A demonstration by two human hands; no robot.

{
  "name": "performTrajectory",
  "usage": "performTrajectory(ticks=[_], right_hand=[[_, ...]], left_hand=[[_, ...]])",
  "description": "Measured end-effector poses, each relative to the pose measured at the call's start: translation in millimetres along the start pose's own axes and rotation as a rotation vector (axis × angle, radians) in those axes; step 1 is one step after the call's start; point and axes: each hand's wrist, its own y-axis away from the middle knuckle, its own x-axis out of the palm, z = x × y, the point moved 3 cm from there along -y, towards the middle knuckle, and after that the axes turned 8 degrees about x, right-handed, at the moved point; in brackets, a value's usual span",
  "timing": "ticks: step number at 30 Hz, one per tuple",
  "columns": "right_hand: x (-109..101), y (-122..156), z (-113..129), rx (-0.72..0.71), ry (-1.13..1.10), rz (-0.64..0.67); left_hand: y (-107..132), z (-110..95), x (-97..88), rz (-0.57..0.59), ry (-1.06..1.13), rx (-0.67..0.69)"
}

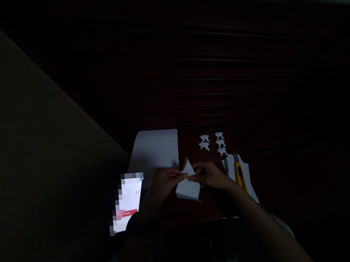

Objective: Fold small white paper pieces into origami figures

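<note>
A white sheet of paper, partly folded (187, 184), is held between both hands over a dark wooden table (197, 105). My left hand (163, 183) pinches the paper's left side with thumb and fingers closed on it. My right hand (210, 174) grips the paper's upper right edge, fingers curled around the fold. The paper's top stands up in a pointed peak between the two hands.
Several small folded white paper figures (212, 143) lie in two short rows behind my hands. A yellow utility knife (239, 173) and a pen (226, 162) rest on white paper at the right. A blank white sheet (155, 148) lies at the left, a lit phone screen (128, 203) beside it.
</note>
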Motion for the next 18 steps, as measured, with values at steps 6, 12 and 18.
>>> performTrajectory(ticks=[6,12,18], right_hand=[[-7.7,2.9,5.7,0.013,-0.073,0.018],[-13.2,0.9,2.1,0.014,-0.101,0.0],[-12.8,0.8,1.2,0.019,-0.075,0.003]], left_hand=[[1.8,-11.6,-3.2,-0.09,-0.019,0.027],[2.2,-13.0,-5.6,-0.151,-0.026,0.07],[0.4,-8.9,-5.0,-0.166,-0.036,0.077]])
